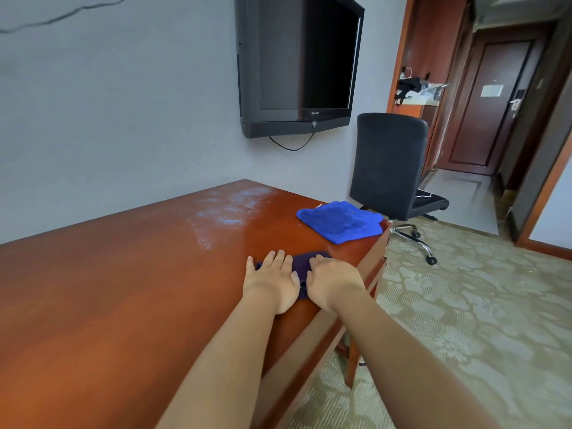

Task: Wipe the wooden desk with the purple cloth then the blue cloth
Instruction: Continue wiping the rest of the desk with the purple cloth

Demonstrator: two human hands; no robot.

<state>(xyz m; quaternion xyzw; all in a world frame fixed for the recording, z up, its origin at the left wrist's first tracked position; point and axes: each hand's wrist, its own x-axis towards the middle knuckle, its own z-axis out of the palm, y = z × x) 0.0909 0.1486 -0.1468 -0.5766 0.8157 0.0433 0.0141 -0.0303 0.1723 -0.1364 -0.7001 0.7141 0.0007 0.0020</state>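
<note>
Head: purple cloth (pixel 301 265) under both hands.

We see the glossy reddish-brown wooden table (pixel 123 289), its far top showing pale streaky patches. A dark purple cloth (pixel 301 266) lies flat near the table's right edge, mostly covered by our hands. A bright blue, loosely folded cloth (pixel 340 221) rests farther back at the right corner, apart from the purple one.
</note>
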